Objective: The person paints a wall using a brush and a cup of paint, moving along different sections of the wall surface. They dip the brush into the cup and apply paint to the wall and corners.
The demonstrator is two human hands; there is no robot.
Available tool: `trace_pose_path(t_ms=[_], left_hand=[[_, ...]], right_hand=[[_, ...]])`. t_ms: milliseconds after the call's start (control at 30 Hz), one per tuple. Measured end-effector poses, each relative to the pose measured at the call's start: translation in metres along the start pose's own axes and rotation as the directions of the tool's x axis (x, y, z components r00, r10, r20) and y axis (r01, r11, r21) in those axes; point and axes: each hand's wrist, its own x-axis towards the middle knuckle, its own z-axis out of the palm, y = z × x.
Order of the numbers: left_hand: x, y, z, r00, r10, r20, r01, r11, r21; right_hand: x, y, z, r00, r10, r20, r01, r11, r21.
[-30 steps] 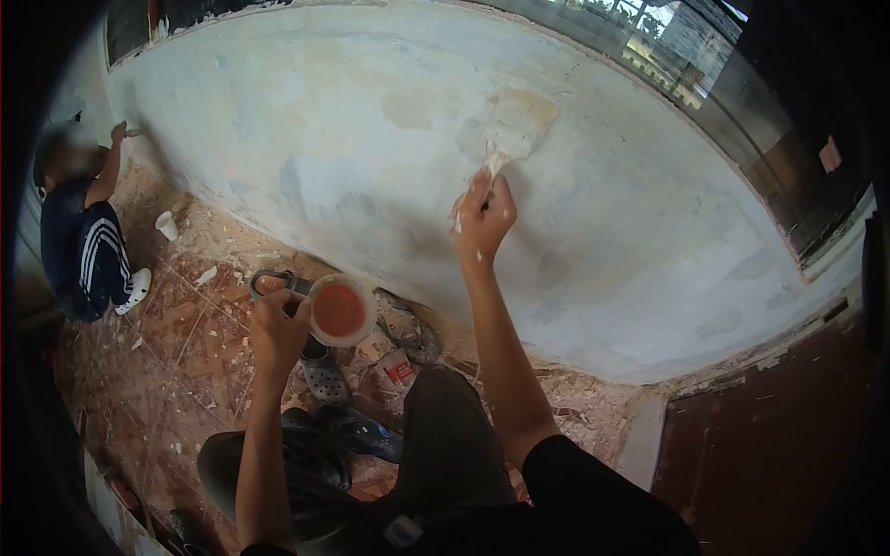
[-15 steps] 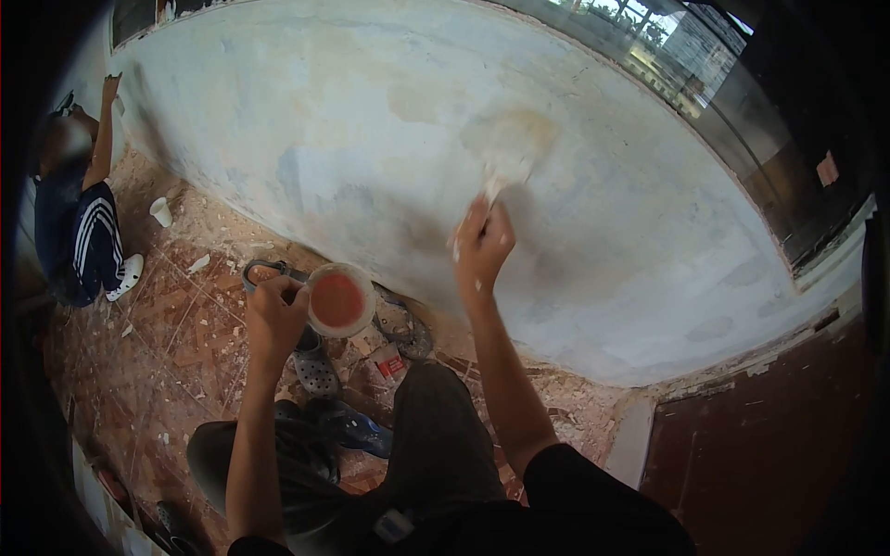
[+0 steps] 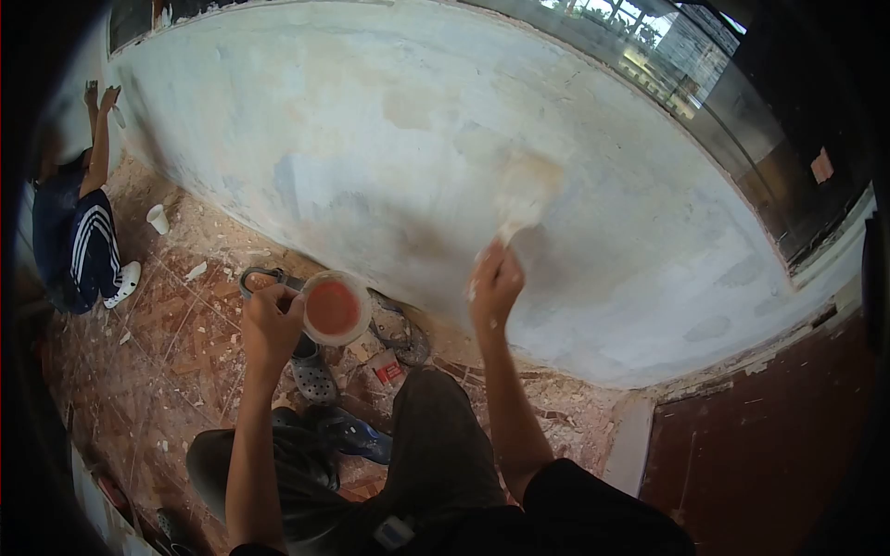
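Observation:
My right hand (image 3: 497, 283) is closed round the handle of a wide paintbrush (image 3: 527, 199), blurred by motion. Its pale bristles overlap the patchy whitish wall (image 3: 371, 157) ahead of me. Pale smears mark the fingers of that hand. Lower and to the left, my left hand (image 3: 272, 324) grips a round plastic tub (image 3: 362, 320) by its rim, fingers and thumb pinched at the left side. The inside of the tub looks reddish. Behind the tub, a grey clog (image 3: 315, 375) rests on the floor.
Plaster crumbs litter the tiled floor (image 3: 148, 371). A person (image 3: 79, 222) crouches at the far left, arms raised toward the wall. Near them stands a white cup (image 3: 158, 220). A red-and-white packet (image 3: 387, 366) lies by my knee. The window (image 3: 677, 69) is above right.
My right hand and the paintbrush have moved down and slightly right across the wall. The left hand with the tub stays nearly still. The person at left now shows both hands raised.

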Motion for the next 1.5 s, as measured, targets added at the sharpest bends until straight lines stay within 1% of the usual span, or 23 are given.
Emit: trace_pose_path(t_ms=[100, 167, 200, 267, 333, 467, 533, 567, 633, 667, 700, 767, 900, 967, 1033, 1100, 1133, 1167, 1233, 1367, 1433, 1467, 1500], left_hand=[[-0.002, -0.002, 0.003, 1.0, 0.021, 0.009, -0.021, 1.0, 0.017], [-0.003, -0.002, 0.005, 1.0, 0.016, 0.014, -0.017, 1.0, 0.026], [-0.004, 0.001, 0.004, 1.0, 0.011, 0.022, -0.011, 0.999, 0.035], [-0.004, 0.003, 0.005, 0.999, 0.01, 0.03, -0.011, 0.999, 0.041], [-0.003, 0.0, 0.007, 0.999, 0.05, 0.009, -0.05, 0.998, 0.033], [-0.003, 0.006, 0.005, 1.0, 0.019, 0.013, -0.02, 0.999, 0.044], [-0.003, 0.009, 0.004, 0.999, 0.015, 0.041, -0.015, 1.0, 0.022], [-0.004, 0.009, 0.004, 0.999, 0.012, 0.042, -0.013, 1.0, 0.018], [-0.004, 0.01, 0.005, 0.998, 0.024, 0.052, -0.025, 1.0, 0.018], [-0.005, 0.01, 0.005, 0.998, 0.023, 0.053, -0.023, 1.0, 0.013], [-0.005, 0.011, 0.004, 0.999, 0.028, 0.04, -0.028, 1.0, 0.011], [-0.005, 0.012, 0.006, 0.999, 0.03, 0.025, -0.03, 1.0, 0.002], [-0.003, 0.01, 0.005, 0.999, 0.053, -0.004, -0.053, 0.999, 0.003], [-0.002, 0.011, 0.004, 0.999, 0.052, -0.011, -0.052, 0.999, 0.008], [-0.002, 0.013, 0.005, 1.0, 0.02, 0.0, -0.02, 1.0, 0.006], [-0.003, 0.012, 0.007, 1.0, 0.018, 0.014, -0.018, 1.0, 0.005], [-0.002, 0.011, 0.008, 1.0, 0.02, 0.016, -0.02, 1.0, 0.001], [-0.002, 0.012, 0.009, 1.0, 0.021, 0.019, -0.021, 1.0, -0.004], [-0.002, 0.014, 0.008, 0.999, 0.033, 0.027, -0.033, 0.999, 0.016], [-0.002, 0.013, 0.009, 0.999, 0.036, -0.019, -0.036, 0.999, 0.002], [-0.002, 0.008, 0.009, 0.991, 0.104, -0.087, -0.099, 0.994, 0.055], [-0.002, 0.009, 0.008, 0.991, 0.099, -0.09, -0.094, 0.994, 0.062], [-0.002, 0.011, 0.007, 0.994, 0.08, -0.079, -0.076, 0.996, 0.046]], right_hand=[[0.042, -0.035, -0.01, 0.998, -0.03, -0.052, 0.03, 1.0, 0.003], [0.055, -0.029, -0.015, 0.991, 0.097, -0.089, -0.103, 0.992, -0.07], [0.051, -0.015, -0.016, 0.991, 0.095, -0.093, -0.103, 0.992, -0.077], [0.032, 0.026, -0.017, 0.986, -0.116, -0.121, 0.061, 0.919, -0.39], [0.007, 0.036, -0.027, 0.997, 0.065, -0.048, -0.077, 0.935, -0.347], [-0.004, 0.022, -0.044, 0.997, -0.005, -0.075, -0.022, 0.935, -0.353], [0.011, -0.003, -0.048, 0.93, -0.31, -0.194, 0.188, 0.86, -0.475], [0.021, -0.011, -0.05, 0.93, -0.313, -0.191, 0.19, 0.857, -0.479], [0.039, -0.022, -0.054, 0.876, -0.459, -0.152, 0.249, 0.698, -0.671], [0.042, -0.025, -0.056, 0.889, -0.448, -0.093, 0.219, 0.596, -0.772], [0.042, -0.019, -0.055, 0.888, -0.452, -0.089, 0.224, 0.592, -0.774], [0.038, 0.0, -0.056, 0.881, -0.473, -0.005, 0.224, 0.428, -0.876], [0.019, -0.005, -0.069, 0.885, -0.462, 0.065, 0.317, 0.492, -0.811], [0.015, -0.03, -0.072, 0.938, -0.344, -0.039, 0.215, 0.668, -0.713], [0.028, -0.035, -0.068, 0.926, -0.367, -0.093, 0.216, 0.714, -0.666], [0.047, -0.038, -0.063, 0.875, -0.474, -0.097, 0.27, 0.644, -0.715], [0.051, -0.039, -0.058, 0.911, -0.404, -0.088, 0.217, 0.648, -0.73], [0.048, -0.029, -0.055, 0.91, -0.406, -0.088, 0.216, 0.644, -0.733], [0.041, 0.01, -0.045, 0.902, -0.432, -0.003, 0.217, 0.461, -0.86], [0.005, 0.031, -0.052, 0.934, -0.34, 0.105, 0.249, 0.414, -0.876], [-0.002, 0.018, -0.054, 0.939, -0.336, 0.072, 0.285, 0.643, -0.711], [0.001, 0.008, -0.055, 0.949, -0.311, 0.046, 0.258, 0.685, -0.682], [0.01, -0.003, -0.054, 0.926, -0.378, 0.006, 0.285, 0.687, -0.669]])
